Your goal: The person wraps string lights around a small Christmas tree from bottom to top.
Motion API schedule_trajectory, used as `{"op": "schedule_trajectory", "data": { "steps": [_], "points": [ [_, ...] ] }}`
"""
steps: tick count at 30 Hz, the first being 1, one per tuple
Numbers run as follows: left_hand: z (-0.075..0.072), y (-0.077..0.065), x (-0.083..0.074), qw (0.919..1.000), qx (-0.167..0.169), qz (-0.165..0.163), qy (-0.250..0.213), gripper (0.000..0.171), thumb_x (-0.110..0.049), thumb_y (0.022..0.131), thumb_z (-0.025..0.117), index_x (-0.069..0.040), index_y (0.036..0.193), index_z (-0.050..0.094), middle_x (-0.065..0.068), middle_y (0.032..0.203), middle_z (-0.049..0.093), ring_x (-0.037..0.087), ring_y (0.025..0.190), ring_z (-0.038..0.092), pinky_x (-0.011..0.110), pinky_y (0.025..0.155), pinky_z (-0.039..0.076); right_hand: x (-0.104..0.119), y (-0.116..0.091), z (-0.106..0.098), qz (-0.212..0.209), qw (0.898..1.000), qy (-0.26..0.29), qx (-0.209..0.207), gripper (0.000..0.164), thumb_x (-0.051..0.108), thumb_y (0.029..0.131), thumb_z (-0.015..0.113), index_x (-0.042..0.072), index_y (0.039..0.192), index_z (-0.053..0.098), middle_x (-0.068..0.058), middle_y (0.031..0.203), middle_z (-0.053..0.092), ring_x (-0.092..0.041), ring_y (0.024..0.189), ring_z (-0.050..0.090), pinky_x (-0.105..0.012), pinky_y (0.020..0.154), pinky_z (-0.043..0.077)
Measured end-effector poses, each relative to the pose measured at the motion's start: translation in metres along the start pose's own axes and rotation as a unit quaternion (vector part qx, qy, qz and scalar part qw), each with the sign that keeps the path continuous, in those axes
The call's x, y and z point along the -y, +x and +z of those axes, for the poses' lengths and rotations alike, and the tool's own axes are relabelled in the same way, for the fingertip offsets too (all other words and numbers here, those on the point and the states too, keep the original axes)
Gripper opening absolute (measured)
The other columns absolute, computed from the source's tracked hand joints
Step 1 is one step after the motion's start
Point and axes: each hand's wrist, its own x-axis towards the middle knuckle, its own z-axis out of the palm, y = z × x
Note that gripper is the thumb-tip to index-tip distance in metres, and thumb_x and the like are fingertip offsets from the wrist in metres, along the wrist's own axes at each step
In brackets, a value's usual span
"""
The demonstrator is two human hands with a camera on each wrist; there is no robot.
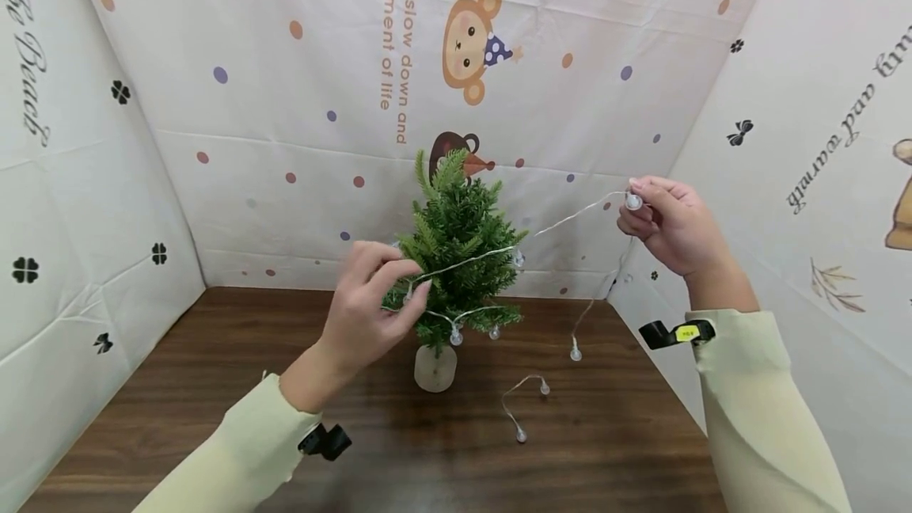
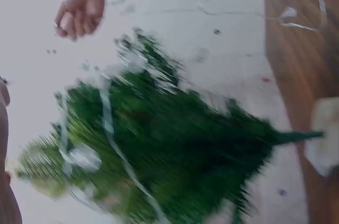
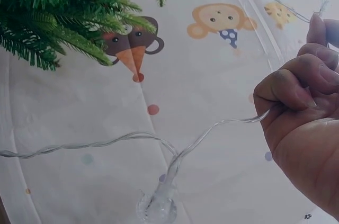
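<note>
A small green artificial Christmas tree [image 1: 459, 252] stands upright on a pale round base [image 1: 435, 369]. A clear-bulbed string light [image 1: 470, 261] crosses its front, and a lower run with bulbs [image 1: 456, 334] hangs on its branches. My left hand [image 1: 366, 303] is at the tree's left side, thumb and index fingertips apart around a bulb close to the wire. Only a blurred edge of that hand enters the left wrist view. Raised to the right of the tree, my right hand [image 1: 666, 224] pinches the wire beside a bulb [image 1: 633, 201]. Its other fingers curl around wire [image 3: 249, 120].
Further wire with a bulb [image 1: 575, 354] hangs below my right hand. A loose-looking stretch with two bulbs [image 1: 522, 435] lies on the brown wooden table [image 1: 606, 434]. White printed cloth [image 1: 285, 101] walls the table at the back and both sides.
</note>
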Motion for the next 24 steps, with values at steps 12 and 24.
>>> {"op": "schedule_trajectory", "data": {
  "steps": [12, 24],
  "points": [
    [0.055, 0.104, -0.027, 0.9554, 0.287, -0.067, 0.006, 0.018, -0.015, 0.099, 0.066, -0.007, 0.114, 0.072, 0.005, 0.11, 0.071, 0.021, 0.103, 0.063, 0.032, 0.094, 0.052, -0.017, -0.005, -0.019, -0.002, 0.992, 0.104, 0.071, 0.043, -0.007, 0.107, 0.02, -0.002, 0.071, 0.043, -0.006, 0.067, 0.022, -0.018, 0.055, 0.016, -0.031, 0.058, 0.011],
    [0.12, 0.14, -0.046, 0.8603, 0.496, -0.092, 0.07, 0.023, -0.033, 0.105, 0.06, -0.014, 0.111, 0.072, -0.003, 0.102, 0.072, 0.013, 0.087, 0.064, 0.028, 0.079, 0.053, -0.028, -0.009, -0.029, 0.0, 0.986, 0.107, 0.131, 0.046, -0.01, 0.104, 0.019, -0.003, 0.075, 0.054, -0.007, 0.065, 0.027, -0.021, 0.056, 0.021, -0.035, 0.057, 0.014]
  ]
}}
